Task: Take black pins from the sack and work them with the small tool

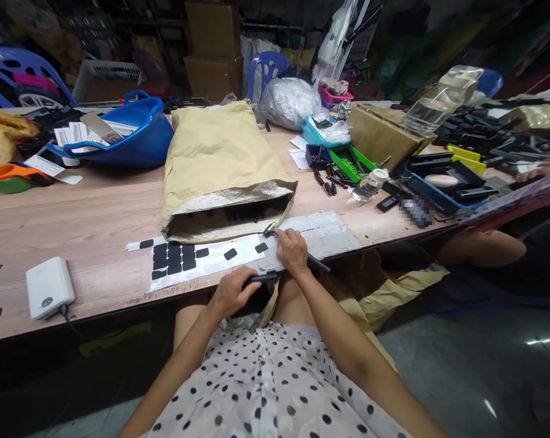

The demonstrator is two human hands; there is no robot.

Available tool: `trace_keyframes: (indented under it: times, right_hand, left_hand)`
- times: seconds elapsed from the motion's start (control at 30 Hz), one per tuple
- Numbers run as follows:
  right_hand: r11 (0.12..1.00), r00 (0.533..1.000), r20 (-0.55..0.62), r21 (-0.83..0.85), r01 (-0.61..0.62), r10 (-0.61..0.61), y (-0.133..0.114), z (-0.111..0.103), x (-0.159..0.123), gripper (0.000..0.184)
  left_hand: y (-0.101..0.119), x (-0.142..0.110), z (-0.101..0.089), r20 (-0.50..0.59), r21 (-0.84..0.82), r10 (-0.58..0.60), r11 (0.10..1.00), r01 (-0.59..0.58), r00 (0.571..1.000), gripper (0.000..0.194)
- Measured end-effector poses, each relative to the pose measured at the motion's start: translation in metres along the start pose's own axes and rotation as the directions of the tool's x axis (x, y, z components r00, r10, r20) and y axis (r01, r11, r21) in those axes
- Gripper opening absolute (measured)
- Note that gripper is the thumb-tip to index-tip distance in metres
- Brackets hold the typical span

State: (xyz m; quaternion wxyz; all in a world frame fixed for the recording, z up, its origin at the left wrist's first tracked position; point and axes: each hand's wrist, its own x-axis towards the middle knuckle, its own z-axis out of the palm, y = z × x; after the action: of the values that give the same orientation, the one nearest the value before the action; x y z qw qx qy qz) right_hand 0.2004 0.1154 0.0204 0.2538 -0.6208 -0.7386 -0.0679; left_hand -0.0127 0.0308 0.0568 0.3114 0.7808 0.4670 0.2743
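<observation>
My left hand (233, 291) is closed on a slim black plastic piece (263, 277) at the table's front edge. To its right, my right hand (293, 250) grips what looks like a small hammer; its shiny metal head (269, 230) points up-left and its dark handle (319, 263) sticks out behind the hand. Beneath the hands' far side lies a grey board (325, 231). A white backing sheet (215, 263) carries rows of black rounded stickers (174, 257), with a few loose ones nearer my hands. Just beyond, a large tan paper sack (215, 146) lies with its mouth facing me, dark pieces inside.
A white power bank (50, 287) with a cable sits at left. Behind are a blue basket (120, 137), a green tray (351, 163), a clear bottle (370, 185) and a cardboard box (384, 137). Another person's knee (480, 248) shows at right, beside piled black parts.
</observation>
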Motion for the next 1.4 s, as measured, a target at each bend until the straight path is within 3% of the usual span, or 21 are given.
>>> trace_keyframes:
  times: [0.1, 0.23, 0.3, 0.43, 0.5, 0.53, 0.6, 0.7, 0.8, 0.87, 1.03, 1.13, 1.2, 1.3, 1.4]
  right_hand:
    - [1.000, 1.000, 0.002, 0.000, -0.006, 0.006, -0.001, 0.001, 0.000, 0.034]
    - [1.000, 1.000, -0.007, 0.000, -0.009, 0.009, 0.000, 0.002, 0.000, 0.034]
    - [1.000, 1.000, -0.015, -0.001, -0.006, 0.006, 0.000, 0.003, 0.000, 0.033]
    - [1.000, 1.000, -0.028, -0.009, -0.010, 0.009, -0.001, 0.004, 0.000, 0.033]
    - [1.000, 0.999, -0.037, -0.011, -0.013, 0.013, -0.001, 0.004, 0.000, 0.033]
    - [1.000, 0.999, -0.039, -0.010, -0.014, 0.014, -0.002, 0.004, 0.000, 0.033]
    - [1.000, 0.999, -0.036, -0.004, -0.014, 0.014, -0.002, 0.004, 0.000, 0.034]
    - [1.000, 1.000, -0.023, 0.003, -0.012, 0.013, -0.003, 0.004, -0.001, 0.035]
    - [1.000, 1.000, -0.022, -0.003, -0.003, 0.003, -0.003, 0.004, -0.001, 0.034]
    - [1.000, 1.000, -0.027, -0.005, 0.008, -0.008, -0.003, 0.004, -0.002, 0.034]
    - [1.000, 1.000, -0.020, -0.010, -0.002, 0.002, -0.004, 0.003, -0.001, 0.033]
    - [1.000, 1.000, 0.007, -0.014, -0.020, 0.020, -0.005, 0.001, -0.001, 0.033]
    - [1.000, 0.999, 0.020, -0.015, -0.026, 0.027, -0.006, 0.000, 0.000, 0.033]
    - [0.999, 0.999, 0.019, -0.014, -0.033, 0.033, -0.006, -0.001, 0.000, 0.033]
    - [0.999, 0.999, 0.010, -0.015, -0.037, 0.037, -0.006, -0.001, 0.000, 0.032]
  left_hand:
    - [0.001, -0.029, 0.019, 0.099, -0.010, -0.079, 0.997, 0.081, 0.992, 0.019]
    - [-0.021, -0.048, 0.039, 0.086, 0.148, -0.325, 0.939, 0.310, 0.942, 0.019]
    - [-0.028, -0.050, 0.043, 0.092, 0.195, -0.374, 0.916, 0.351, 0.923, 0.018]
    - [-0.014, -0.033, 0.036, 0.137, 0.104, -0.306, 0.950, 0.294, 0.942, 0.008]
    - [-0.003, -0.009, 0.025, 0.035, 0.001, -0.265, 0.964, 0.265, 0.964, 0.015]
    - [0.001, 0.007, 0.018, -0.079, -0.033, -0.257, 0.966, 0.255, 0.963, 0.017]
    - [0.000, 0.044, 0.002, -0.337, -0.029, -0.262, 0.963, 0.269, 0.904, 0.019]
    - [-0.019, 0.100, -0.022, -0.575, -0.020, -0.348, 0.911, 0.412, 0.740, 0.016]
    - [-0.045, 0.138, -0.036, -0.594, -0.071, -0.527, 0.787, 0.613, 0.608, 0.012]
    - [-0.059, 0.152, -0.040, -0.541, -0.101, -0.616, 0.723, 0.683, 0.572, 0.009]
    - [-0.071, 0.158, -0.042, -0.514, -0.098, -0.622, 0.727, 0.679, 0.591, 0.007]
    - [-0.065, 0.148, -0.045, -0.518, -0.062, -0.623, 0.711, 0.700, 0.587, 0.009]
    - [-0.058, 0.134, -0.046, -0.542, -0.027, -0.582, 0.733, 0.680, 0.606, 0.012]
    - [-0.047, 0.102, -0.042, -0.536, -0.018, -0.451, 0.851, 0.525, 0.713, 0.017]
    - [-0.042, 0.070, -0.032, -0.395, -0.013, -0.312, 0.942, 0.335, 0.864, 0.021]
